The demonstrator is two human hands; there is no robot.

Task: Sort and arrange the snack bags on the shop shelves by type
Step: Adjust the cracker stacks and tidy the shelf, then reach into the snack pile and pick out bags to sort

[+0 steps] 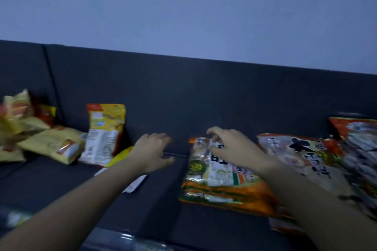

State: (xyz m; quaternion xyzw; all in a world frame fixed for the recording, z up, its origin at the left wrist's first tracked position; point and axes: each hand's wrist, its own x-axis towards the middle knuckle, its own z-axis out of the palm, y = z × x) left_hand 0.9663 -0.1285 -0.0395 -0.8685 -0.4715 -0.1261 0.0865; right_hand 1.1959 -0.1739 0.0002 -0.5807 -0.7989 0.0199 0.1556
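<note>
Dark grey shelf (126, 169) under a pale wall carries orange-and-white snack bags (224, 179) lying flat at right and yellow crinkled snack bags (51, 144) heaped at left. Right hand (230, 146), grip half-closed, fingertips touching the top orange bag's upper edge. Left hand (153, 151) hovers beside it over bare shelf, grip wide, holding nothing.
</note>
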